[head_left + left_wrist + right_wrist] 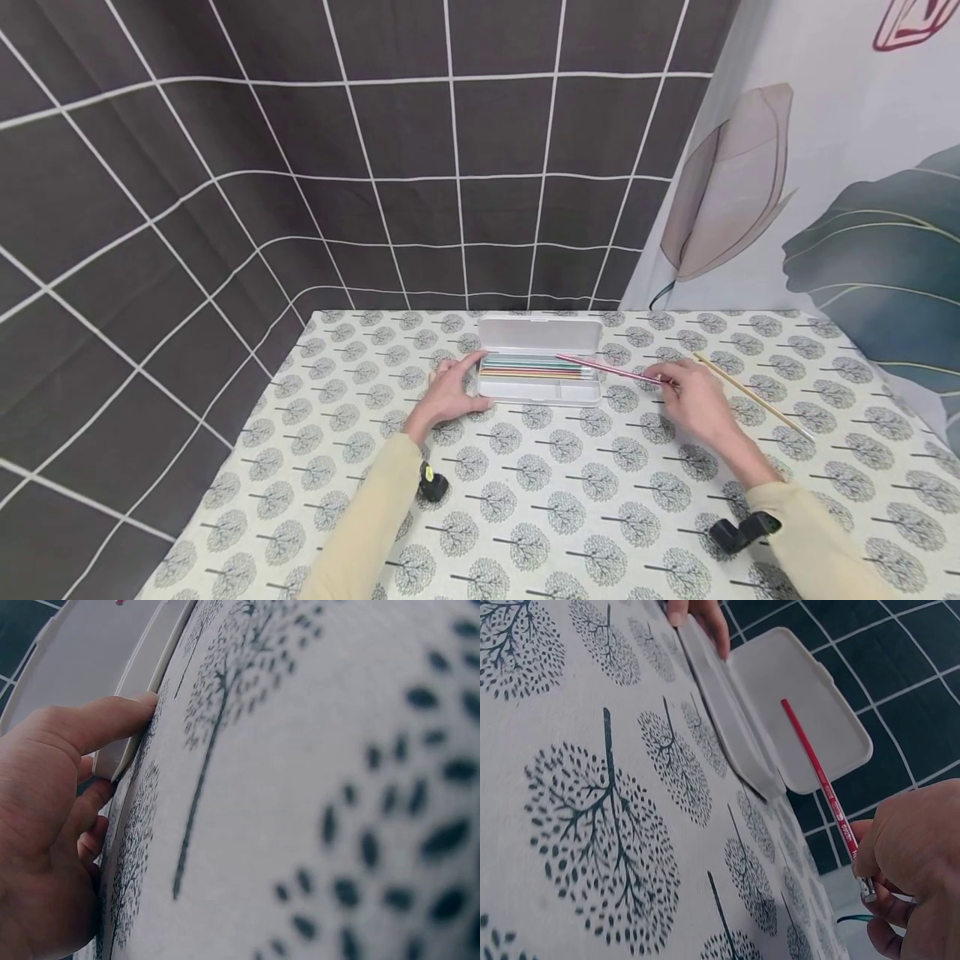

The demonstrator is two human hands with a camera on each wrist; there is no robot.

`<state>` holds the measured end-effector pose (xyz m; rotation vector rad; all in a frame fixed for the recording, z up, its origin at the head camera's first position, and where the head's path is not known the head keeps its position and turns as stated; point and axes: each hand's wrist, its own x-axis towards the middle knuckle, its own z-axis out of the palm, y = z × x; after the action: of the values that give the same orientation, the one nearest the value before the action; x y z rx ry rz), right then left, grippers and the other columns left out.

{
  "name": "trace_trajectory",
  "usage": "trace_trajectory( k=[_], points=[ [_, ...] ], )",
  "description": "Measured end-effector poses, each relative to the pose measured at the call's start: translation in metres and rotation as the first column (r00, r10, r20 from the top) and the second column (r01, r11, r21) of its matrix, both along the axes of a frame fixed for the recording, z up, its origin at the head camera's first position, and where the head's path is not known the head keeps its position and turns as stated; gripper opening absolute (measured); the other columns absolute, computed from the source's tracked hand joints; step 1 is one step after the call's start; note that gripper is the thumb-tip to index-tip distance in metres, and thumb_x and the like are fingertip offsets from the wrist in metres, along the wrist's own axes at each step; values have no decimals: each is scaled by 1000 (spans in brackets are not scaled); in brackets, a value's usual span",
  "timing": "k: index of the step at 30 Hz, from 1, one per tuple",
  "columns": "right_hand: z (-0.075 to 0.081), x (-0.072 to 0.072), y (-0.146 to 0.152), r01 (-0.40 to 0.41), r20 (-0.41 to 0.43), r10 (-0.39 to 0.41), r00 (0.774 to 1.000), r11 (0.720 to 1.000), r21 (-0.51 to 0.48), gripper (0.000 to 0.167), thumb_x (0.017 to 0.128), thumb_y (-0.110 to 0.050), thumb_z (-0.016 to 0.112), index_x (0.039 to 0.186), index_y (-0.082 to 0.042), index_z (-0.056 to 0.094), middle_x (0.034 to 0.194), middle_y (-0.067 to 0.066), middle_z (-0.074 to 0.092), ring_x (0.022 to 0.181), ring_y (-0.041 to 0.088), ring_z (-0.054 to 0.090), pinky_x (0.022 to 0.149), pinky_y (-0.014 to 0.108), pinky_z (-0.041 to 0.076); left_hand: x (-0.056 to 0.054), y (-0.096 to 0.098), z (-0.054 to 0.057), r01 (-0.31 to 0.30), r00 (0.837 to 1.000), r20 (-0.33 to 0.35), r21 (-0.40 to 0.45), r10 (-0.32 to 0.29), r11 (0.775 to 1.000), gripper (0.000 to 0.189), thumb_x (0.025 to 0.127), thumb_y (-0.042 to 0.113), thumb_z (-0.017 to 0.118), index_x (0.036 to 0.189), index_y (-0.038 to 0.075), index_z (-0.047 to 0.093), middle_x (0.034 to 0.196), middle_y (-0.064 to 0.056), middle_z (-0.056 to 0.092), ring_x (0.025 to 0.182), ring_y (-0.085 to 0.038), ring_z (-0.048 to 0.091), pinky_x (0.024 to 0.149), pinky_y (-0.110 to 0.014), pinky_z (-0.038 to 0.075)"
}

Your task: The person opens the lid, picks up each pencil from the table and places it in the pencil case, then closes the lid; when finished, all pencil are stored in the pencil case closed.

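A white pencil case (540, 392) lies with its lid (540, 335) raised, and several coloured pencils (532, 368) rest side by side in it. My left hand (448, 392) holds the case's left end, thumb at the front edge and fingers toward the back; the left wrist view shows the thumb (120, 724) against the case wall. My right hand (693, 398) pinches a red pencil (817, 769) near its silver end. That pencil slants leftward, its far tip above the right part of the case. A yellow pencil (753, 397) lies on the cloth to the right of my right hand.
A white tablecloth (525, 492) printed with grey trees covers the table. Behind it hangs a dark curtain (405, 208) with white grid lines, and a leaf-patterned light curtain (847, 167) hangs at the right. A thin dark cable (662, 293) shows at the table's back edge.
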<state>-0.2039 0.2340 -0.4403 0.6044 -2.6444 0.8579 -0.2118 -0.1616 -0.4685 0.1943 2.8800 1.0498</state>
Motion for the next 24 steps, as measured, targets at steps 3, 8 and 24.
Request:
trace_trajectory(
  k=[3, 8, 24],
  points=[
    [0, -4, -5, -6, 5, 6, 1000, 1000, -4, 33, 81, 15, 60, 107, -2, 72, 96, 21, 63, 69, 24, 56, 53, 31, 45, 0, 1, 0, 2, 1000, 2, 1, -2, 1000, 95, 73, 36, 88, 154, 32, 38, 134, -16, 49, 124, -32, 39, 98, -58, 38],
    [1, -8, -14, -11, -15, 11, 1000, 1000, 11, 33, 80, 14, 61, 104, -5, 73, 91, 15, 61, 73, 25, 54, 56, 33, 42, 0, 1, 1, -1, 1000, 6, -6, 1, 1000, 95, 73, 35, 88, 154, 32, 38, 135, -16, 49, 125, -33, 38, 98, -58, 38],
    [1, -22, -41, -77, -4, 77, 997, 996, 39, 33, 80, 14, 61, 105, -4, 73, 86, 12, 62, 72, 26, 52, 65, 44, 44, 1, 1, 3, -7, 1000, 6, 2, 7, 1000, 95, 72, 33, 89, 154, 30, 40, 134, -18, 47, 124, -33, 38, 100, -56, 37]
  ],
)
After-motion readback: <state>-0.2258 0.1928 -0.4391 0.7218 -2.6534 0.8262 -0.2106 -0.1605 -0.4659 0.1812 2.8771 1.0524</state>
